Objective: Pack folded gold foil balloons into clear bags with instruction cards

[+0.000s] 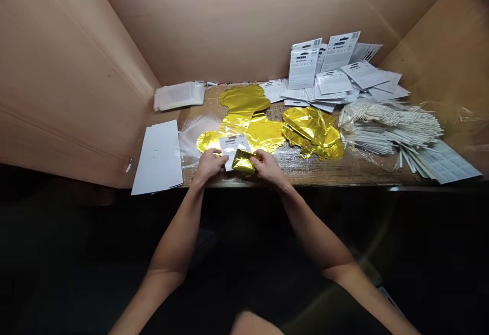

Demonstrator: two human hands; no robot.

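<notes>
Left hand (209, 166) pinches printed card (231, 142); right hand (268, 167) clamped on folded gold packet (243, 162) overlapping it. Wood strip shows between foil pile (313, 131) and bench (313, 173) front edge.

Piled labelled packets (334, 83) suggest a packing workshop.

Light is brightest around the bare left hand (209, 165) and bare right hand (269, 166), with hard glare on the shiny gold foil sheets (265, 134) just beyond them. Nearer than the hands, shadow turns almost black, crossed by faint flare; far rightward, the brown board wall (446, 57) dims and blurs.
</notes>
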